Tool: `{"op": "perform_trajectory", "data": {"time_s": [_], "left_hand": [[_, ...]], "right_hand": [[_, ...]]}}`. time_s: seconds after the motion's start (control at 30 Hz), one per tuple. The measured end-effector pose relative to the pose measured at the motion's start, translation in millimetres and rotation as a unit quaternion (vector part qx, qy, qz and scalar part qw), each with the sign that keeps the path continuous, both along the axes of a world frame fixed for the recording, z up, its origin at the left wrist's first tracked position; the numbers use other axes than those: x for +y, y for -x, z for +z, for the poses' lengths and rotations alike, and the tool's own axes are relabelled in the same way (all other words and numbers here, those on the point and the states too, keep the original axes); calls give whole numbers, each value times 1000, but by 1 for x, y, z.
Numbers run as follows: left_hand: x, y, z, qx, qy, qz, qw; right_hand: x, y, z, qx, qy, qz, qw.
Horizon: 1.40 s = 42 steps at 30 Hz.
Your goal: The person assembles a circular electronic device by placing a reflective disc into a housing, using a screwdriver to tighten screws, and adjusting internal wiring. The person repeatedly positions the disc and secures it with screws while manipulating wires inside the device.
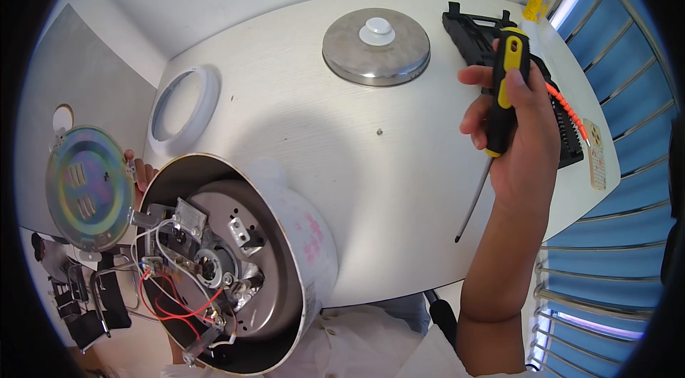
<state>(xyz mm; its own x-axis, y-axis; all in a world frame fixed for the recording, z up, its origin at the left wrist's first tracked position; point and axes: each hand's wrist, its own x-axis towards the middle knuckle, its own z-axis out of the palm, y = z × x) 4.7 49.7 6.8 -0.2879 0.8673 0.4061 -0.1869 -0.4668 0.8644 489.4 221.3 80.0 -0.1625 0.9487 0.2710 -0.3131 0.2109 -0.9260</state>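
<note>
My right hand (pixel 524 118) is closed round the black and yellow handle of a screwdriver (pixel 509 93), raised above the right side of the table. Its long shaft points down and to the left, touching nothing. At the lower left, a rice cooker body (pixel 314 249) lies tilted with its underside open, showing red and white wires (pixel 171 299) and metal brackets. A round, iridescent metal bottom plate (pixel 89 189) stands out to its left. The fingers of my left hand (pixel 145 172) curl at the plate's edge beside the cooker rim; the rest of that hand is hidden.
A steel lid (pixel 376 50) with a white knob sits at the back of the white table (pixel 414 185). A white ring (pixel 184 110) lies at the left. Behind my right hand are an open black tool case (pixel 571 142) and an orange flexible shaft (pixel 567 108). A small screw-like piece (pixel 379 132) lies mid-table. Metal railings (pixel 614 246) border the right.
</note>
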Motion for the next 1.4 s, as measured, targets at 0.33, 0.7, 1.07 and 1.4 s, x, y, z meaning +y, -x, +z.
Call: {"op": "perform_trajectory", "data": {"time_s": [0.33,0.7,1.07,1.4], "left_hand": [[-2,-1,-11,-5,-34,-82,996],[-9,9,-22,-78,-48,61,994],[0,-3,-38,-117,-16,82,990],[-23,-8,-18,-98,-63,30,993]], "right_hand": [[1,-16,3,-5,-82,-115,990],[50,-104,-24,557,-43,168,812],[45,-12,-48,-194,100,-65,974],[76,-11,-99,-542,-136,-151,816]]}}
